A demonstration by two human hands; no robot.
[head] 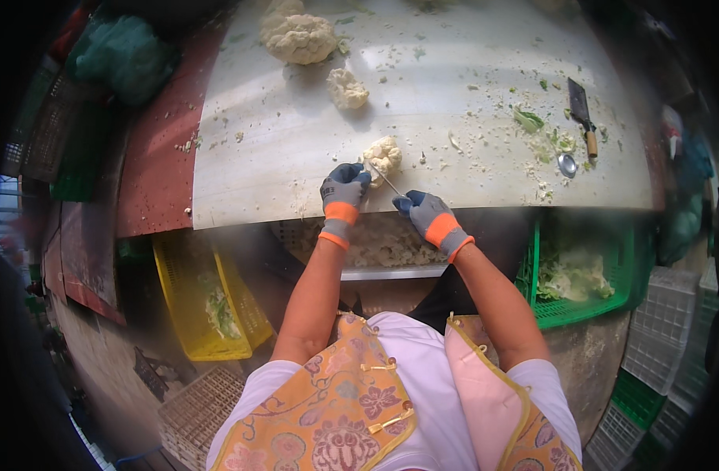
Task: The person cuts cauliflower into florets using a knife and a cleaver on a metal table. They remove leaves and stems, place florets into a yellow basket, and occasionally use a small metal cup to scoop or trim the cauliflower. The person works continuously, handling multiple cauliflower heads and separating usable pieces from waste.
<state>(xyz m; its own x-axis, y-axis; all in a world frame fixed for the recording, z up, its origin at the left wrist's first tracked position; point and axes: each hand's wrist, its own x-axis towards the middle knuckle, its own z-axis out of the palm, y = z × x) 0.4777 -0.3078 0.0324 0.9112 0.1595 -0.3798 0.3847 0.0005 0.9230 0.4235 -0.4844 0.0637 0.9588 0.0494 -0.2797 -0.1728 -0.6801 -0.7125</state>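
Observation:
A cauliflower piece (384, 154) lies near the front edge of the white tabletop (277, 147). My gloved left hand (344, 187) is closed on its left side. In my gloved right hand (425, 213) is a thin knife (386, 178), its blade against the cauliflower. Farther back sit a smaller cauliflower chunk (346, 89) and a large cauliflower head (300, 39), with part of another behind it. Beneath the table edge, before my lap, many cut florets (389, 242) fill a container.
A cleaver (582, 112) and a round metal lid-like object (567, 165) lie at the right among leaf scraps. Below the table stand a yellow crate (188, 318) at left and a green crate (589, 315) at right, both holding trimmings. Stacked crates (659, 324) stand far right.

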